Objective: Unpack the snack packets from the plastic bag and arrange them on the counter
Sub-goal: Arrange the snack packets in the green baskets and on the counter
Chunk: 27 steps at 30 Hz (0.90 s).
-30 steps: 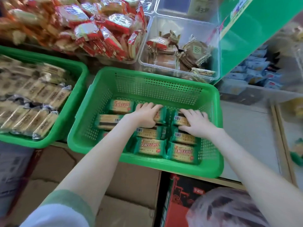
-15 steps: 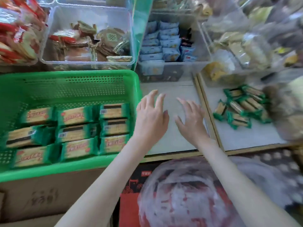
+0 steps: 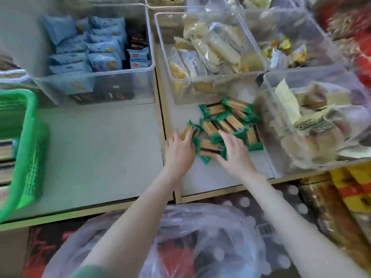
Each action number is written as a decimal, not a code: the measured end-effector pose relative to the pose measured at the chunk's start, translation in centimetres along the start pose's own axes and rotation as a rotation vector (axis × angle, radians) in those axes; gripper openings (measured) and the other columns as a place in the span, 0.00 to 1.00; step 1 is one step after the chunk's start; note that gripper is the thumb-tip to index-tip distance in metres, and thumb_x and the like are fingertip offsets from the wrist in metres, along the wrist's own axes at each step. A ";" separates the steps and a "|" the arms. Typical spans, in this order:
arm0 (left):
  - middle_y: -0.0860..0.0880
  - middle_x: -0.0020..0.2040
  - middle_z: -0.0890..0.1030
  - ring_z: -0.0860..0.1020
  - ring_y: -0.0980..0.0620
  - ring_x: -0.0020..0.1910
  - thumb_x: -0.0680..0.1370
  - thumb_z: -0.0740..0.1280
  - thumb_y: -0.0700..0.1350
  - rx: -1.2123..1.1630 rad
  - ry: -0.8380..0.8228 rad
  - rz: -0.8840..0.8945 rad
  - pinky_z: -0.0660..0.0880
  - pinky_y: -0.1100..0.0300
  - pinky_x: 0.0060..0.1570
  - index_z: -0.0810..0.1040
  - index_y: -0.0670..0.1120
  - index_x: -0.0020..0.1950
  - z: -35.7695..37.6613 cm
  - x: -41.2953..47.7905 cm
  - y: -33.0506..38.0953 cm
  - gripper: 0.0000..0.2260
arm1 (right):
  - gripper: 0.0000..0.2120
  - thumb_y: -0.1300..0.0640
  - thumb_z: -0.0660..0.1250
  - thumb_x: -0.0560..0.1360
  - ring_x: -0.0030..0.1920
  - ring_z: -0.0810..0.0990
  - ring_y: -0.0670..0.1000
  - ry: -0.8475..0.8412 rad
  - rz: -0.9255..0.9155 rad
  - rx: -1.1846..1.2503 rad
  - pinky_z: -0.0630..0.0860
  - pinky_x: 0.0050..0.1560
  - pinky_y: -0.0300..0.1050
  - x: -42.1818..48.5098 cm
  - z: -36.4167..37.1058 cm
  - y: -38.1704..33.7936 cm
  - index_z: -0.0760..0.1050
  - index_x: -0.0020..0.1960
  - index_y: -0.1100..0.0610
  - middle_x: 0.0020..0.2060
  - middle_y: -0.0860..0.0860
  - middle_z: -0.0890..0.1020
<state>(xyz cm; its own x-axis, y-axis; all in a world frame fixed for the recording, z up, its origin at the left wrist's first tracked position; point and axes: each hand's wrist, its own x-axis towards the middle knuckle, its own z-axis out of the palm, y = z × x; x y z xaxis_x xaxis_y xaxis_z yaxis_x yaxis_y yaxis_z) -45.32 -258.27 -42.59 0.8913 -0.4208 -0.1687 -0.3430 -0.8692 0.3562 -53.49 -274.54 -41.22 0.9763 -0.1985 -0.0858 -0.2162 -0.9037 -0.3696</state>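
Loose green-wrapped snack packets point(image 3: 230, 122) lie heaped on the grey table point(image 3: 100, 147). The left hand point(image 3: 179, 151) and right hand point(image 3: 235, 157) flank them, each grip spread flat. It is best to scoop inward together, gently.

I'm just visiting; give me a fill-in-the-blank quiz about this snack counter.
The left hand and right hand touch snack packets in ____ wrappers.
The clear bin at the back left holds mostly ____ packets.
The mesh basket stands to the ____ of both hands.
Missing: green; blue; left.
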 end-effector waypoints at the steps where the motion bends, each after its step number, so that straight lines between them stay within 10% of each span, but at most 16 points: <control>1: 0.37 0.70 0.65 0.67 0.36 0.65 0.82 0.55 0.45 0.061 -0.035 -0.029 0.63 0.45 0.64 0.54 0.54 0.78 0.5 0.7 0.2 0.25 | 0.35 0.50 0.69 0.75 0.69 0.65 0.59 -0.015 -0.049 -0.017 0.63 0.67 0.54 0.3 0.5 0.2 0.59 0.75 0.58 0.70 0.57 0.67; 9: 0.40 0.60 0.72 0.71 0.39 0.60 0.82 0.57 0.46 0.167 -0.140 -0.009 0.68 0.48 0.57 0.57 0.52 0.77 0.6 0.4 1.9 0.23 | 0.42 0.51 0.72 0.71 0.64 0.66 0.59 -0.057 -0.148 0.010 0.63 0.63 0.54 -1.3 1.1 2.0 0.46 0.73 0.49 0.68 0.56 0.63; 19: 0.38 0.60 0.72 0.70 0.39 0.57 0.78 0.64 0.44 -0.034 -0.051 -0.193 0.70 0.50 0.55 0.61 0.42 0.74 2.4 -4.9 5.4 0.25 | 0.30 0.52 0.69 0.73 0.57 0.64 0.49 0.064 -0.153 0.293 0.64 0.61 0.42 -6.4 -2.1 6.6 0.65 0.72 0.60 0.58 0.54 0.72; 27: 0.47 0.52 0.81 0.80 0.50 0.52 0.74 0.72 0.42 -1.185 -0.096 -0.444 0.78 0.57 0.55 0.74 0.47 0.59 -1.5 -5.8 6.9 0.15 | 0.19 0.50 0.60 0.80 0.64 0.70 0.38 -0.161 0.047 0.976 0.68 0.65 0.36 -4.7 -2.0 -0.3 0.62 0.69 0.40 0.64 0.43 0.72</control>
<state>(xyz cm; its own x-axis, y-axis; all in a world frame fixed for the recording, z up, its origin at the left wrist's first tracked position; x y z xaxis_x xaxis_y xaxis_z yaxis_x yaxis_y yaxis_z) -52.37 -261.45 -37.75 0.8193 -0.2141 -0.5319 0.4973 -0.1966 0.8450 -58.00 -274.06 -38.81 0.9700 -0.1069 -0.2183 -0.2343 -0.1724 -0.9567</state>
